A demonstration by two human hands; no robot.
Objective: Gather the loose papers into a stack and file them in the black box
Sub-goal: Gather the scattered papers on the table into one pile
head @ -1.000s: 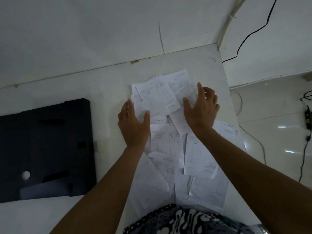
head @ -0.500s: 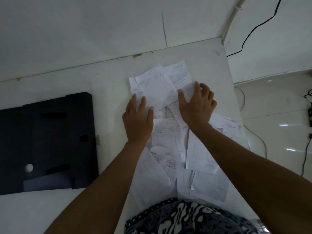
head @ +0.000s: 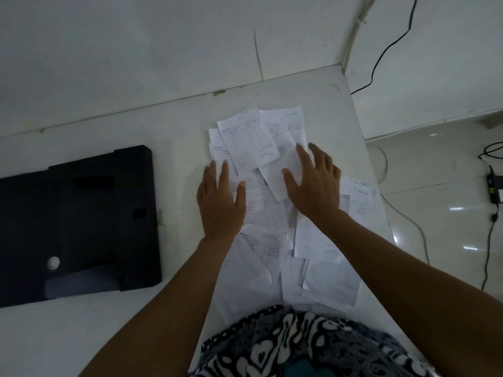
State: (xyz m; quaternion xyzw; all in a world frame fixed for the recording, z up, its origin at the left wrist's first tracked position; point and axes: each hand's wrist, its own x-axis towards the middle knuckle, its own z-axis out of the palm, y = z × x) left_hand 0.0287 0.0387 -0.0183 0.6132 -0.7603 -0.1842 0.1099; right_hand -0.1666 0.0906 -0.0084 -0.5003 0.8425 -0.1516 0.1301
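Several loose white printed papers (head: 249,142) lie scattered and overlapping on the right half of a white table (head: 174,123), from the far middle down to my body. My left hand (head: 220,202) lies flat with straight fingers on the left edge of the spread. My right hand (head: 313,183) rests palm down, fingers spread, on the sheets to the right of it. Neither hand grips a sheet. The black box (head: 76,224) lies flat on the table's left side, well left of my left hand.
The table's right edge (head: 362,148) runs close beside the papers, with shiny floor beyond. Cables and a power adapter (head: 494,186) lie on that floor. A white wall rises just behind the table. My patterned garment (head: 299,346) fills the bottom middle.
Both hands came down from above the sheets and now lie flat on them, a little nearer each other. The papers under them have shifted slightly.
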